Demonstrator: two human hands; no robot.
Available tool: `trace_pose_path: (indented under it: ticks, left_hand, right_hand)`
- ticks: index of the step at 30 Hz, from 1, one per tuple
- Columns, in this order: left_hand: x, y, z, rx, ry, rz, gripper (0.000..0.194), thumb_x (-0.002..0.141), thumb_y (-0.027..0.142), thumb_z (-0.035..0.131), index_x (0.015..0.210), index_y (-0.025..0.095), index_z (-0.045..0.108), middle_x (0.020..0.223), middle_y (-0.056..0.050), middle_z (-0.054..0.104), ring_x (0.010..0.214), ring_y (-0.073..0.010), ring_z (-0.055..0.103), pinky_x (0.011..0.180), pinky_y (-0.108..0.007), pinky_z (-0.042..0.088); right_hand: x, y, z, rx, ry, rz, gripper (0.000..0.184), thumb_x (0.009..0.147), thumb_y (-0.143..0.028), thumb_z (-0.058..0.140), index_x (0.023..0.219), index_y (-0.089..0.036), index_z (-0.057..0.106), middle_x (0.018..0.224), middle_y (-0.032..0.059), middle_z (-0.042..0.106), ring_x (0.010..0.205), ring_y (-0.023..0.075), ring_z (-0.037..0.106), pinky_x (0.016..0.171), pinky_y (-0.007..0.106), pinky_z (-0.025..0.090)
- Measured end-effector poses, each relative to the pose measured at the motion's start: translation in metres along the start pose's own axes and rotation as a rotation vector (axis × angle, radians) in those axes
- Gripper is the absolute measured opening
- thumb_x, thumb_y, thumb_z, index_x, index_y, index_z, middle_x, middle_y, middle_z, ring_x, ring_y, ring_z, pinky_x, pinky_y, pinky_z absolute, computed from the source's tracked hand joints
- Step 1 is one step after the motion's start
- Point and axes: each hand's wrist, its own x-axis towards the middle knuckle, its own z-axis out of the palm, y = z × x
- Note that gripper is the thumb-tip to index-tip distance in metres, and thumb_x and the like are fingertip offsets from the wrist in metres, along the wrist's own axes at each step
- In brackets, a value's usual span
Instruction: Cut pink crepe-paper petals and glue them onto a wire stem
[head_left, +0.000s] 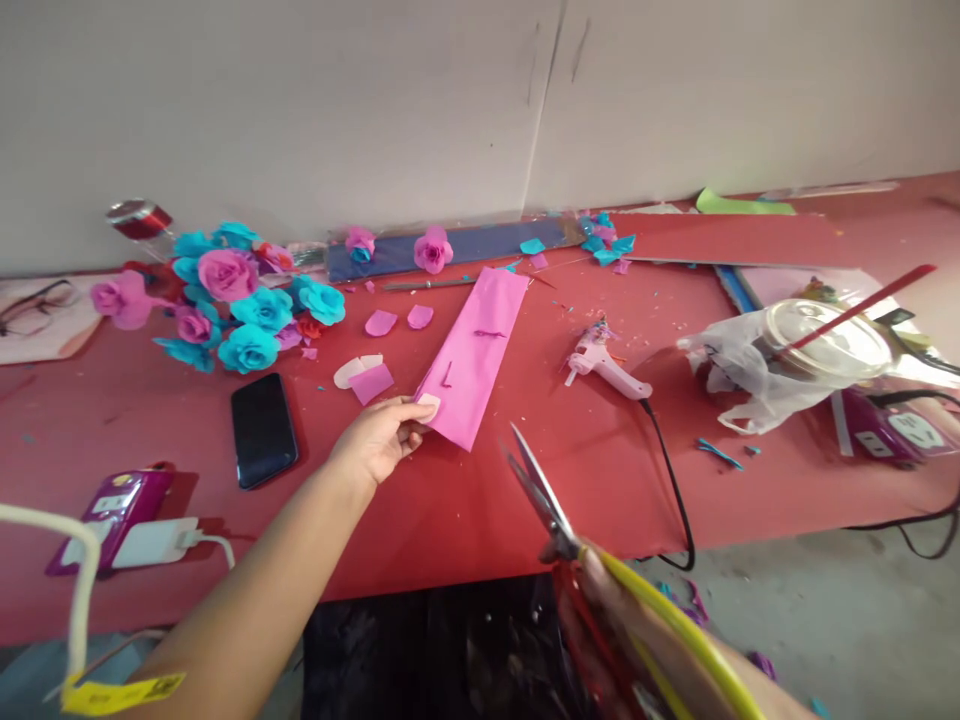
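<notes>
My left hand (375,443) pinches the near corner of a long, folded strip of pink paper (484,350), the thumb pressing a small white paper piece (428,403) against it. Two dark marks show on the strip. In my right hand (604,600), close to the camera, is a pair of scissors (553,508) with yellow and red handles. Their blades stand slightly apart and point at the strip without touching it. Left of the strip lie two cut pink petals (381,323) and a pink square (371,382) partly over a pale paper piece (347,373).
Blue and pink paper flowers (247,300) stand back left, behind a black phone (263,430). A glue gun (607,370) with a trailing cord lies right of centre. Further right, a lidded cup (825,340) sits in a plastic bag. Purple power strips (142,495) lie at both sides.
</notes>
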Motion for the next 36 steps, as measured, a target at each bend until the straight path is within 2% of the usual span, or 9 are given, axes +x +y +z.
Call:
trace_pose_path:
  ticks: [3, 6, 11, 16, 23, 26, 30, 36]
  left_hand:
    - [-0.001, -0.001, -0.011, -0.011, 0.017, 0.022, 0.021, 0.055, 0.008, 0.077, 0.073, 0.013, 0.067, 0.067, -0.001, 0.068, 0.054, -0.0072, 0.058, 0.047, -0.018, 0.040]
    - [-0.007, -0.004, -0.015, -0.068, 0.010, -0.010, 0.023, 0.060, 0.012, 0.075, 0.082, 0.015, 0.069, 0.072, -0.001, 0.069, 0.060, -0.0104, 0.063, 0.054, -0.022, 0.048]
    - [-0.015, -0.011, -0.017, -0.192, -0.007, -0.033, 0.014, 0.071, 0.008, 0.066, 0.084, 0.015, 0.066, 0.079, -0.004, 0.071, 0.069, -0.0169, 0.068, 0.063, -0.033, 0.057]
    - [-0.018, -0.019, -0.023, -0.236, 0.008, -0.025, 0.012, 0.075, 0.005, 0.062, 0.084, 0.013, 0.066, 0.082, -0.006, 0.072, 0.068, -0.0149, 0.068, 0.064, -0.028, 0.058]
    - [-0.024, -0.027, -0.030, -0.156, 0.014, 0.059, 0.006, 0.077, 0.013, 0.064, 0.084, 0.012, 0.065, 0.085, -0.008, 0.072, 0.073, -0.0172, 0.068, 0.070, -0.033, 0.059]
    - [-0.025, -0.026, -0.030, -0.151, -0.027, 0.038, 0.010, 0.077, 0.016, 0.065, 0.087, 0.012, 0.066, 0.089, -0.009, 0.072, 0.076, -0.0171, 0.068, 0.073, -0.033, 0.058]
    - [-0.024, -0.024, -0.029, -0.143, -0.037, 0.032, 0.013, 0.077, 0.018, 0.066, 0.089, 0.012, 0.067, 0.092, -0.010, 0.071, 0.080, -0.0181, 0.068, 0.076, -0.034, 0.058]
    - [-0.020, -0.028, -0.031, -0.130, -0.007, 0.055, 0.016, 0.074, 0.024, 0.071, 0.085, 0.013, 0.067, 0.087, -0.008, 0.071, 0.079, -0.0185, 0.067, 0.077, -0.034, 0.057]
  right_hand:
    - [0.000, -0.021, -0.022, -0.066, -0.021, 0.037, 0.048, 0.082, -0.068, 0.048, 0.081, -0.021, 0.055, 0.064, -0.0004, 0.053, 0.043, 0.0085, 0.045, 0.040, 0.022, 0.037]
    - [0.012, -0.044, -0.030, -0.237, -0.070, 0.062, 0.045, 0.083, -0.064, 0.050, 0.081, -0.020, 0.057, 0.066, 0.0001, 0.054, 0.043, 0.0084, 0.046, 0.040, 0.022, 0.039]
    - [0.030, -0.081, -0.018, -0.400, -0.144, 0.161, 0.043, 0.080, -0.063, 0.055, 0.080, -0.019, 0.055, 0.069, 0.0002, 0.055, 0.044, 0.0066, 0.047, 0.038, 0.017, 0.037]
    - [0.045, -0.105, -0.004, -0.557, -0.199, 0.138, 0.041, 0.080, -0.060, 0.057, 0.077, -0.019, 0.055, 0.069, -0.0008, 0.054, 0.045, 0.0058, 0.046, 0.037, 0.016, 0.034]
    - [0.066, -0.123, -0.008, -0.667, -0.264, 0.187, 0.035, 0.079, -0.055, 0.061, 0.088, -0.021, 0.055, 0.069, -0.0033, 0.049, 0.050, 0.0072, 0.047, 0.036, 0.015, 0.036]
    - [0.073, -0.128, -0.008, -0.704, -0.284, 0.260, 0.042, 0.077, -0.058, 0.063, 0.096, -0.022, 0.053, 0.069, -0.0038, 0.048, 0.051, 0.0074, 0.048, 0.036, 0.015, 0.036]
    - [0.075, -0.132, -0.003, -0.761, -0.260, 0.277, 0.048, 0.080, -0.068, 0.052, 0.089, -0.021, 0.050, 0.073, -0.0023, 0.048, 0.050, 0.0061, 0.044, 0.036, 0.015, 0.035]
    - [0.074, -0.130, -0.005, -0.814, -0.252, 0.239, 0.049, 0.078, -0.069, 0.053, 0.090, -0.022, 0.049, 0.071, -0.0029, 0.047, 0.052, 0.0065, 0.045, 0.039, 0.016, 0.037]
